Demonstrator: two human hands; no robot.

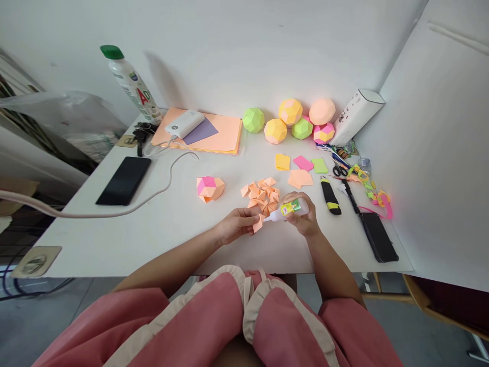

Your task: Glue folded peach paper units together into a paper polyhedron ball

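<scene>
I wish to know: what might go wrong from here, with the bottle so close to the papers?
The right hand holds the bottle tipped, its nozzle at the paper piece; a hard squeeze might soak it with liquid.
The left hand grips that piece close to the nozzle, so some liquid could get on the skin.
The loose pile lies just beyond, and a drip or bump might spoil or scatter it.
</scene>
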